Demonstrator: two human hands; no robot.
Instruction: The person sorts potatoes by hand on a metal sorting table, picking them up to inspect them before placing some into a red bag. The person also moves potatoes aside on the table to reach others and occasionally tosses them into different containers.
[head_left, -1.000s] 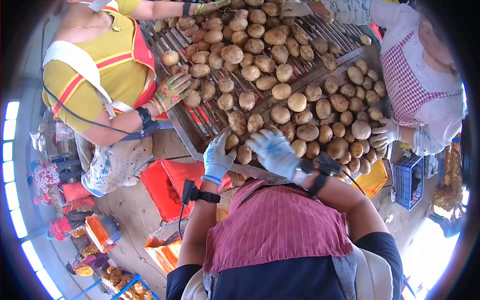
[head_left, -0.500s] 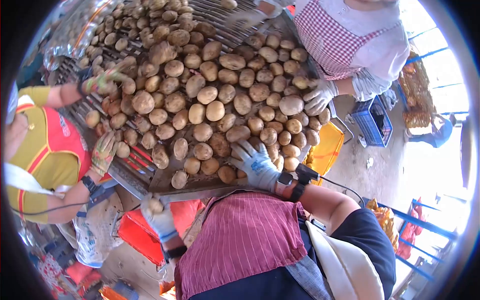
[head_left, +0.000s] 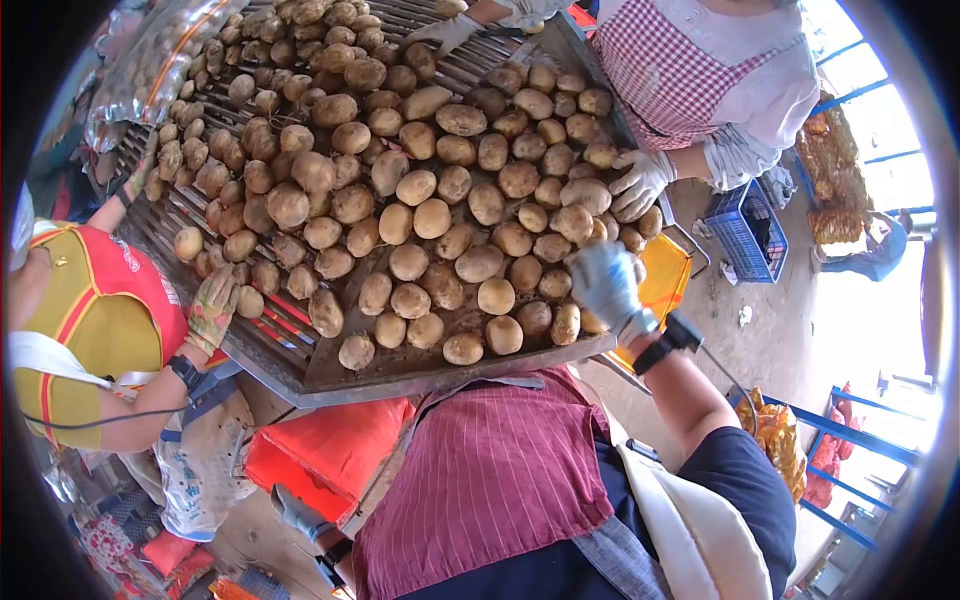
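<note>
Potatoes [head_left: 431, 219] lie spread over a metal sorting table [head_left: 450, 378]. My right hand [head_left: 605, 280], in a light-blue and white glove, is at the table's right front corner. Its fingers are curled, and a bit of potato [head_left: 639, 268] shows at its far side. My left hand [head_left: 300, 512], gloved too, hangs low beside the table with its fingers stretched out and no potato in them. Just above it is a red-orange bag [head_left: 300, 460] with its mouth open beneath the table edge.
Across the table a person in a checked apron [head_left: 655, 70] rests one gloved hand [head_left: 643, 184] by the potatoes. At left, another person's patterned glove [head_left: 212, 308] touches the table edge. A yellow bag [head_left: 664, 285] hangs at the right, and a blue crate [head_left: 745, 232] stands behind it.
My right hand has moved right and away from me over the potatoes, and its fingers have curled. My left hand has dropped down beside the red-orange bag and let go of a potato.
</note>
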